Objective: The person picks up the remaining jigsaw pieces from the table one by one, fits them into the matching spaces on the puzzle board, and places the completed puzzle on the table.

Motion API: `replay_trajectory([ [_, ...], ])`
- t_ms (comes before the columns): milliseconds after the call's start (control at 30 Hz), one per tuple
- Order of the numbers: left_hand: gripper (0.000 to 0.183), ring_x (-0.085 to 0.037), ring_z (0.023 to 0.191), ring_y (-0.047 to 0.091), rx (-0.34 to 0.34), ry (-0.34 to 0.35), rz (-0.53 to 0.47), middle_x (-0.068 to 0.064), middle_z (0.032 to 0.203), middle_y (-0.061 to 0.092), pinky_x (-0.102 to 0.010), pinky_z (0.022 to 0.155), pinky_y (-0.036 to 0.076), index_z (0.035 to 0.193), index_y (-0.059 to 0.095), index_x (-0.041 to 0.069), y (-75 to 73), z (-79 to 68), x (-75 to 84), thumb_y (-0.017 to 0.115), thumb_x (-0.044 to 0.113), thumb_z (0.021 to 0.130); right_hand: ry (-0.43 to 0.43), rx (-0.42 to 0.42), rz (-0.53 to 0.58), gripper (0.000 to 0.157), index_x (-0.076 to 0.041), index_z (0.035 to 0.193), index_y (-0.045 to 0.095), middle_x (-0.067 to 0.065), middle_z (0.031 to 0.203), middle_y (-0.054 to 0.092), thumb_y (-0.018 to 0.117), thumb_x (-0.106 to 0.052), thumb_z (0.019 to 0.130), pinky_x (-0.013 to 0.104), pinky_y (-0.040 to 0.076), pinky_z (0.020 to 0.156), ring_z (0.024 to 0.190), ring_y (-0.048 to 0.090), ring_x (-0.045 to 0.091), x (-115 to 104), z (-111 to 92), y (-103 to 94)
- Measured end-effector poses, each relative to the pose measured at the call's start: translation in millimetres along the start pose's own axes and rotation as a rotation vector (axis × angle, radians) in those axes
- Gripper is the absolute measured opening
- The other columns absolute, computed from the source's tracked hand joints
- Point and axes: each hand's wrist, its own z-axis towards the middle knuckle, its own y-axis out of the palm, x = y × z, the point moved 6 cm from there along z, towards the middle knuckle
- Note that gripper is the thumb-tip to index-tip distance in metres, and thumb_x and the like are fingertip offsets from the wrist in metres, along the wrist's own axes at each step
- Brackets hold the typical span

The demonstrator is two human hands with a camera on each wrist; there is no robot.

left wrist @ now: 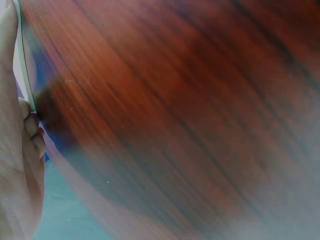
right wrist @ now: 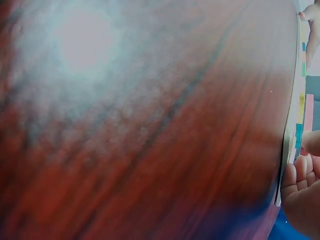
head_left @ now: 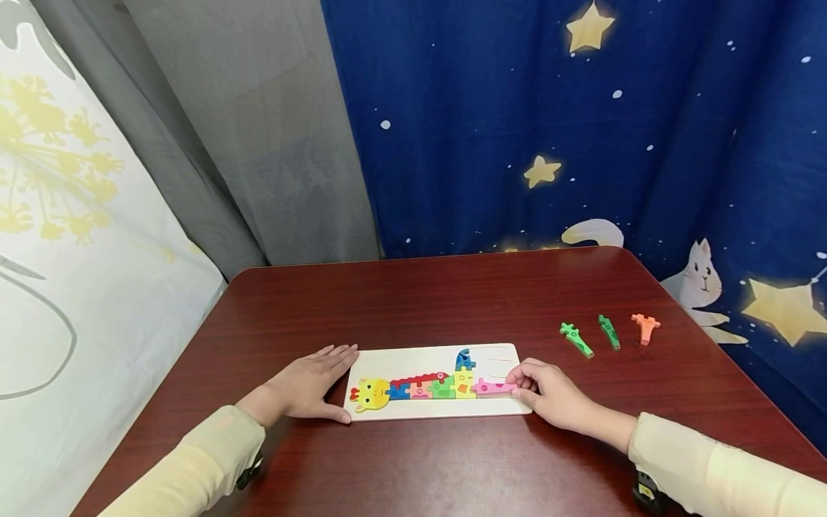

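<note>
A white puzzle board (head_left: 400, 359) lies on the table, with a giraffe's yellow head (head_left: 372, 394) and several colored pieces joined in a row along it. A red mane piece (head_left: 416, 379) runs above the row, and a blue piece (head_left: 464, 358) stands above the yellow one. With thumb and fingers my right hand (head_left: 549, 391) pinches the right end of a pink puzzle piece (head_left: 492, 387), whose left end meets the yellow piece (head_left: 463, 383). At the board's left edge, my left hand (head_left: 310, 382) rests with straight fingers, thumb at the lower corner.
Beyond the board to the right lie three loose pieces: a light green one (head_left: 577, 340), a dark green one (head_left: 609, 332) and an orange one (head_left: 645, 328). The brown table (head_left: 413, 301) ends at curtains behind. Empty outlined slots show at the board's upper right.
</note>
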Motion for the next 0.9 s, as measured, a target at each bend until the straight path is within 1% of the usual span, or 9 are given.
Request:
replay_trajectory([
  [333,0.114,-0.028,0.143,0.027,-0.007,-0.007,-0.005,-0.011,0.157,0.028,-0.042,0.115,0.023,0.152,0.029,0.003,-0.8,0.5,-0.3,0.038,0.087,0.076,0.020,-0.013,-0.002,0.018,-0.012,0.087,0.066,-0.008,0.077,0.051,0.070,0.005,0.081,0.022,0.045,0.058,0.069,0.048,0.005,3.3,-0.9,2.6],
  [600,0.113,-0.030,0.141,0.030,0.019,0.002,-0.005,-0.012,0.155,0.031,-0.043,0.114,0.027,0.151,0.031,0.002,-2.0,0.2,0.4,0.041,0.086,0.076,0.015,-0.022,-0.009,0.018,-0.012,0.087,0.066,-0.010,0.077,0.051,0.070,0.004,0.082,0.022,0.045,0.058,0.069,0.049,0.005,2.8,-0.1,3.1],
  [900,0.113,-0.029,0.142,0.029,0.012,0.003,-0.004,-0.012,0.156,0.030,-0.043,0.114,0.025,0.151,0.031,0.002,-1.5,0.0,0.5,0.040,0.087,0.076,0.034,-0.042,-0.003,0.017,-0.013,0.088,0.067,-0.009,0.077,0.051,0.070,0.003,0.083,0.022,0.045,0.059,0.070,0.049,0.005,2.6,-0.6,3.5],
])
